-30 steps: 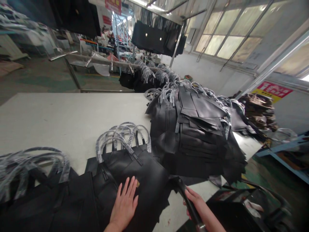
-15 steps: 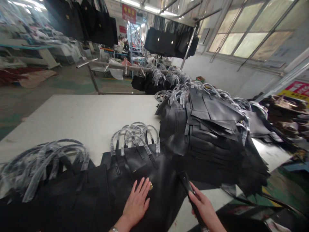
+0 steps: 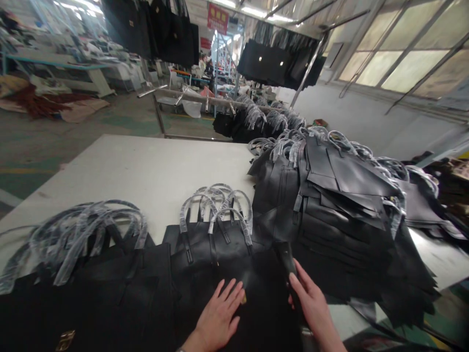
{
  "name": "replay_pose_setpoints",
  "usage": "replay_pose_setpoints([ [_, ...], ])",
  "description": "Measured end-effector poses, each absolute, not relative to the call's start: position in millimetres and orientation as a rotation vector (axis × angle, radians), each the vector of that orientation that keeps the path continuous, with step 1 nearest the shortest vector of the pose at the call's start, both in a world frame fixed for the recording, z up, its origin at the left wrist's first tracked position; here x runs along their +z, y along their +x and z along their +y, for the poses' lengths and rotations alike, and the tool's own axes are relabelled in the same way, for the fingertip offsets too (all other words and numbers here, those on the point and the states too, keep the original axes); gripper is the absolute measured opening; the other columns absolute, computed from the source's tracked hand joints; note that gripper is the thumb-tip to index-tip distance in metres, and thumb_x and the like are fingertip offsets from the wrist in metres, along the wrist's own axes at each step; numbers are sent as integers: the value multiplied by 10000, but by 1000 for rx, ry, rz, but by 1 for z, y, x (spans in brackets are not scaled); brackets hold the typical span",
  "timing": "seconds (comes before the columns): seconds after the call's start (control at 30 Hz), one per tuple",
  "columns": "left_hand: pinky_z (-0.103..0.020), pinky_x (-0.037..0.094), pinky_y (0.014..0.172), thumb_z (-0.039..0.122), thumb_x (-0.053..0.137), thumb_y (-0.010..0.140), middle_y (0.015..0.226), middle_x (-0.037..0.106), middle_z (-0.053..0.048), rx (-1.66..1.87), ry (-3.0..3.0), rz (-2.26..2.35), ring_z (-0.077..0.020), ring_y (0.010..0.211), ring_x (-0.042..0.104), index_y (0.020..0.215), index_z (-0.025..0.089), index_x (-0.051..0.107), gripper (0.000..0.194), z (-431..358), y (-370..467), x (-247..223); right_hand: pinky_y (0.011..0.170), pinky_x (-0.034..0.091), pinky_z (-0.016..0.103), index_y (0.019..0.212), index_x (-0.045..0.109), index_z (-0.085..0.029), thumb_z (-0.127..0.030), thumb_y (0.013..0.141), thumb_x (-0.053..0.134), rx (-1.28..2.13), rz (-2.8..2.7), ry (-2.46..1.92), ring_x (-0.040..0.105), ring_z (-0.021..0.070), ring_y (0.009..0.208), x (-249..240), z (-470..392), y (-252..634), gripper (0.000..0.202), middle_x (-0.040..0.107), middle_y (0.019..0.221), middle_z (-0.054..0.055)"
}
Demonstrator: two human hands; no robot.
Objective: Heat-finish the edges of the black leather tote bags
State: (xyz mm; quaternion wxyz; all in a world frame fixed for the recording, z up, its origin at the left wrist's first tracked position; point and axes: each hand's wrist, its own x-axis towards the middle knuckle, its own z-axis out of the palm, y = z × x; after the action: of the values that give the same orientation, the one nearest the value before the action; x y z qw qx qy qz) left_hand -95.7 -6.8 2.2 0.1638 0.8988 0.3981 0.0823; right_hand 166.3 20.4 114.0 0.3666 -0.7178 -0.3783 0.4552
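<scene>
While bags crowd the near side of a pale table (image 3: 161,166), a stack of black bags (image 3: 120,286) lies at lower left, its film-wrapped handles (image 3: 106,220) pointing away from the worker, presumably to leave the flat faces within reach. At lower centre is the bag being handled (image 3: 198,274), handles likewise outward. Upon it the left hand (image 3: 220,315) rests palm down, fingers extended and slightly parted, gripping nothing; the flat pose probably steadies the material. A gold clasp (image 3: 244,297) sits just beside its fingertips. Farther right, the right hand (image 3: 309,303) is closed around a black tool (image 3: 285,259), thumb along the shaft, forearm entering from the bottom edge. Whether the tool's tip touches anything I cannot tell. Right of centre rises a larger pile of black pieces (image 3: 337,220).
</scene>
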Motion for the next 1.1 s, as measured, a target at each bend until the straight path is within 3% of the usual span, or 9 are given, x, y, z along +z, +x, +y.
replay_pose_setpoints([
  [0.07, -509, 139, 1164, 232, 521, 836, 1573, 130, -18, 231, 2550, 1132, -263, 1436, 126, 1502, 245, 113, 780, -7, -96, 3, 457, 488, 237, 1445, 367, -233, -597, 763, 620, 1105, -974, -1819, 580, 132, 498, 124, 17, 174, 814, 620, 675, -33],
  [0.33, -504, 136, 1165, 224, 527, 823, 1576, 124, -1, 211, 2557, 1101, -246, 1440, 105, 1499, 250, 110, 795, -8, -96, -1, 280, 399, 193, 1440, 366, -177, -453, 855, 552, 1702, -1008, -1872, 557, 125, 335, 91, 42, 159, 673, 608, 601, -9],
  [0.53, -514, 121, 1165, 214, 522, 821, 1577, 110, -9, 207, 2524, 1106, -259, 1440, 103, 1499, 247, 117, 790, -7, -96, 1, 280, 408, 165, 1443, 354, -201, -403, 894, 501, 1710, -1036, -1832, 567, 111, 343, 83, 56, 152, 602, 594, 596, -26],
  [0.67, -503, 130, 1166, 230, 536, 822, 1573, 132, -18, 227, 2520, 1079, -262, 1438, 113, 1498, 242, 126, 791, -6, -97, 2, 267, 400, 182, 1402, 430, -172, -447, 839, 577, 1730, -1049, -1869, 564, 126, 326, 86, 46, 155, 644, 609, 582, -9],
  [0.83, -470, 167, 1166, 262, 520, 855, 1567, 163, -47, 259, 2541, 1092, -261, 1437, 121, 1496, 203, 141, 747, -8, -98, -2, 327, 427, 174, 1427, 388, -187, -447, 846, 568, 1540, -1114, -1836, 554, 97, 370, 84, 53, 137, 661, 584, 593, -43],
  [0.97, -380, 199, 1169, 245, 430, 926, 1538, 264, -64, 369, 2620, 974, -207, 1426, 183, 1467, 156, 241, 580, -13, -100, -10, 330, 426, 186, 1414, 414, -210, -500, 813, 595, 1725, -1202, -1693, 547, 94, 369, 90, 49, 116, 691, 619, 649, -33],
  [1.1, -327, 264, 1145, 235, 417, 948, 1403, 494, -68, 422, 2614, 897, -186, 1344, 368, 1338, 153, 444, 399, -14, -100, -14, 322, 406, 179, 1401, 437, -185, -485, 796, 612, 1985, -1297, -1614, 530, 88, 348, 93, 39, 88, 698, 654, 662, -12],
])
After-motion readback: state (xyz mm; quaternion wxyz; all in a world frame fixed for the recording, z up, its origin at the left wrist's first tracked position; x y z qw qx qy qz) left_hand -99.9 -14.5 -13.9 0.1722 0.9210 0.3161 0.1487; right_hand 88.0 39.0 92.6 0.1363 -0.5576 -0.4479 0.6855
